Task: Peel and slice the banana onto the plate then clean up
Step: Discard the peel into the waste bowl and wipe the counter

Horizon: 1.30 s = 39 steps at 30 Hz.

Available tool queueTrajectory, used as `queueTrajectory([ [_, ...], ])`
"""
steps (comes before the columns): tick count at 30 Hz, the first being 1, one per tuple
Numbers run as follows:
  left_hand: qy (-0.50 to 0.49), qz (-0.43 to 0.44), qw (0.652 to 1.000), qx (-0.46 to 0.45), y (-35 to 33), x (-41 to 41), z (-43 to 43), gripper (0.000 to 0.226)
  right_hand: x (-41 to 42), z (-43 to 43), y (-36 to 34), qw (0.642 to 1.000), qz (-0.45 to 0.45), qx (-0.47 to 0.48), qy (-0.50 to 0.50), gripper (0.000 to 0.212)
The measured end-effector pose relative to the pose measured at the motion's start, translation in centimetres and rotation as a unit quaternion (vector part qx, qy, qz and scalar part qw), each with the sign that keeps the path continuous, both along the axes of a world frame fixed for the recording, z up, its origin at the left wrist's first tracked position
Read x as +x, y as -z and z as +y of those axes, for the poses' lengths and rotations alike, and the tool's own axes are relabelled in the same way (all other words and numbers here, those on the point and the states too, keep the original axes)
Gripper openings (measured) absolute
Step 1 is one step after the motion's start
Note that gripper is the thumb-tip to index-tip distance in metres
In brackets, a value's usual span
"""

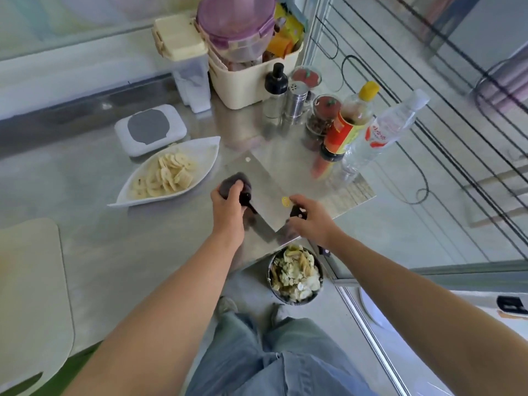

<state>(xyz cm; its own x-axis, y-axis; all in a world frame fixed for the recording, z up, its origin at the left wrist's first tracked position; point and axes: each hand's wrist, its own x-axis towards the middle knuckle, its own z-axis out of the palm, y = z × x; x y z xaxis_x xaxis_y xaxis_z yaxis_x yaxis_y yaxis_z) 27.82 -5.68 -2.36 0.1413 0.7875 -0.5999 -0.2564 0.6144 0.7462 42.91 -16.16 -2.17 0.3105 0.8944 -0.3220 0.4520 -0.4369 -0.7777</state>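
Two hands: my left hand (228, 204) is pressing a gripped cloth (233, 182) onto the cleaver (257, 178), right hand (310, 221) clasping its handle; banana slices (165, 175) are lying on the plate (205, 150). Slipping edgeward could cut me.

Single wide-angle view from head height, facing forward and steeply down onto the steel counter (100, 247), near enough for both forearms (177, 290) to fill the lower half; far edges bowed, perhaps slightly blurred.

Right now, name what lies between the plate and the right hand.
In the head view, between the plate and the right hand lie the left hand gripping a dark cloth and the cleaver under it.
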Motion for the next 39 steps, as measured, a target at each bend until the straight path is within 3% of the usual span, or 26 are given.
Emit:
queueTrajectory([
  [3, -0.042, 0.074, 0.996, 0.041, 0.1, 0.7, -0.7, 0.049, 1.0, -1.3, -0.4, 1.0, 0.019, -0.006, -0.019, 0.041],
  [10, -0.167, 0.12, 0.978, 0.024, -1.0, 1.3, -2.3, 0.026, 2.4, -2.5, -1.4, 0.997, 0.062, -0.05, -0.004, 0.047],
  [13, -0.213, 0.151, 0.965, 0.03, -1.0, -0.7, -1.8, 0.024, 2.9, -3.6, -1.2, 0.995, 0.087, -0.03, 0.047, 0.036],
  [17, -0.105, 0.149, 0.983, 0.035, -0.8, -1.7, -2.6, 0.043, 2.7, -3.5, -1.3, 0.988, 0.127, -0.007, 0.084, 0.034],
  [19, -0.047, 0.13, 0.99, 0.041, -1.3, -0.4, -3.9, 0.041, 1.6, -2.8, -1.5, 0.993, 0.104, 0.019, 0.056, 0.035],
  [23, 0.012, 0.132, 0.988, 0.075, -2.3, 2.9, -5.9, 0.04, -1.0, -2.2, -1.1, 0.994, -0.042, 0.079, -0.058, 0.039],
  [27, -0.038, 0.158, 0.986, 0.023, -2.0, 3.0, -5.5, 0.05, -2.7, -2.5, -0.3, 0.973, -0.115, 0.154, -0.13, 0.036],
  [32, -0.126, 0.232, 0.964, 0.017, -1.6, 1.3, -4.4, 0.044, -3.1, -2.3, -1.0, 0.956, -0.127, 0.165, -0.209, 0.047],
  [39, -0.203, 0.248, 0.947, 0.004, -1.4, -1.3, -2.0, 0.04, -1.3, -3.4, -0.3, 0.95, -0.114, 0.179, -0.23, 0.048],
])
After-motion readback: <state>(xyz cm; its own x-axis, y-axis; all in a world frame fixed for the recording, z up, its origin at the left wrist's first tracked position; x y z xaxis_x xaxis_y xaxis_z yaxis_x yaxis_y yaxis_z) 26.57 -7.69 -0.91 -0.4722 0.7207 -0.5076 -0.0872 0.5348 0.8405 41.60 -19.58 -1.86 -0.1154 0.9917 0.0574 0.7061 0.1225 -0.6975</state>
